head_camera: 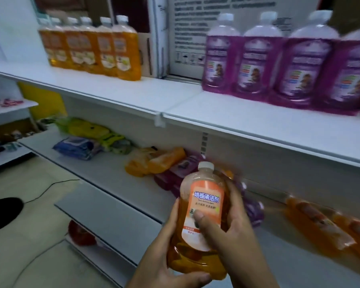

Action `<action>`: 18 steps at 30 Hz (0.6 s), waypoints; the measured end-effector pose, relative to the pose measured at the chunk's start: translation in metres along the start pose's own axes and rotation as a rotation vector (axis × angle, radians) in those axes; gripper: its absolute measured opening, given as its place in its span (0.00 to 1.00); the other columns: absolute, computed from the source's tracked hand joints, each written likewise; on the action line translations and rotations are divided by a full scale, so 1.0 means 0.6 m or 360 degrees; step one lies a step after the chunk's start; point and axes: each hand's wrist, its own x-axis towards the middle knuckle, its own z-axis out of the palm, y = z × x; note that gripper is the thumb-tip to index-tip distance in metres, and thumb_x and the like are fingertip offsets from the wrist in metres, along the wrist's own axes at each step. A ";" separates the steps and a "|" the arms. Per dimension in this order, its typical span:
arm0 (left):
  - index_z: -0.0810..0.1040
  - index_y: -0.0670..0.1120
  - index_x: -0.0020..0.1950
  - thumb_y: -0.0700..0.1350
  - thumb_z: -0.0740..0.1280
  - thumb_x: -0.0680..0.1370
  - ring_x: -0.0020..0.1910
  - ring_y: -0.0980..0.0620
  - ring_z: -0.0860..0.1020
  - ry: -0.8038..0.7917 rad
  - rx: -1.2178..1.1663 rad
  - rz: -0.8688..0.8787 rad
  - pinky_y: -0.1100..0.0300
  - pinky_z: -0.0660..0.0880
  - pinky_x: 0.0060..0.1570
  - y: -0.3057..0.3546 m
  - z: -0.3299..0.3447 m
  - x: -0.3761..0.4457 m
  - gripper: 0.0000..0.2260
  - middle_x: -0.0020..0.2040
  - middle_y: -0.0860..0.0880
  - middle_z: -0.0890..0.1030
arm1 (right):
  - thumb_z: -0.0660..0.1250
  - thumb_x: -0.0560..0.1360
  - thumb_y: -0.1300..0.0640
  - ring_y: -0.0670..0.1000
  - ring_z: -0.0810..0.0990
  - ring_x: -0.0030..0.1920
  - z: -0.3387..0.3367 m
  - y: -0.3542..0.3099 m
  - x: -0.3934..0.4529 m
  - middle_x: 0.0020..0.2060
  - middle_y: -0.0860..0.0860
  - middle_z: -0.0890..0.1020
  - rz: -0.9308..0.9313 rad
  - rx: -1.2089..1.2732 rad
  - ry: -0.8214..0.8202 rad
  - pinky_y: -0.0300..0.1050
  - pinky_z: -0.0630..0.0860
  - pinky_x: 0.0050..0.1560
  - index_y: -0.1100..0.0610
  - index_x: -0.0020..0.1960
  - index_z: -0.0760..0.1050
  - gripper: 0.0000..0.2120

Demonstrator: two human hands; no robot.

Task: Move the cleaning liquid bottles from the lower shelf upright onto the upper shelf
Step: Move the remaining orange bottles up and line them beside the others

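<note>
Orange bottle (202,217), white cap up and label toward the camera, is held upright in front of the lower shelf (112,173), clear of its front edge. Left hand (164,256) cups its base and left side, fingers curled under and thumb along the bottom. Right hand (227,229) wraps the right side, thumb pressed flat on the label.

On the upper shelf (195,107) a row of orange bottles (96,46) stands upright at the left and a row of purple bottles (279,65) at the right. Between the two rows lies a bare stretch of shelf, backed by a white printed box (195,32). The shelf's front edge carries a price rail with a small clip (160,120) at the joint.

Behind the held bottle, orange and purple bottles (170,165) lie on their sides in a heap; more orange ones (324,227) lie at the right, probably in plastic wrap, though blur hides detail.
</note>
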 end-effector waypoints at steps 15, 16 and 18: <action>0.58 0.82 0.65 0.52 0.84 0.61 0.61 0.59 0.80 0.0460 0.0160 0.0186 0.64 0.79 0.53 0.047 -0.472 -0.070 0.47 0.64 0.68 0.76 | 0.77 0.66 0.42 0.41 0.83 0.57 0.460 -0.008 0.161 0.60 0.34 0.79 -0.0145 0.0109 -0.0580 0.36 0.80 0.52 0.25 0.70 0.58 0.41; 0.60 0.82 0.64 0.53 0.84 0.60 0.61 0.59 0.80 0.0483 0.0148 0.0182 0.64 0.79 0.52 0.044 -0.491 -0.071 0.46 0.64 0.68 0.76 | 0.77 0.67 0.43 0.41 0.83 0.56 0.479 -0.005 0.169 0.59 0.34 0.79 -0.0130 0.0106 -0.0609 0.35 0.80 0.49 0.25 0.70 0.58 0.41; 0.63 0.82 0.62 0.54 0.84 0.60 0.61 0.60 0.80 0.0530 0.0126 0.0184 0.65 0.79 0.52 0.037 -0.528 -0.067 0.43 0.63 0.67 0.77 | 0.77 0.70 0.47 0.40 0.83 0.55 0.514 0.004 0.189 0.57 0.31 0.79 -0.0114 0.0093 -0.0650 0.33 0.80 0.46 0.25 0.70 0.57 0.40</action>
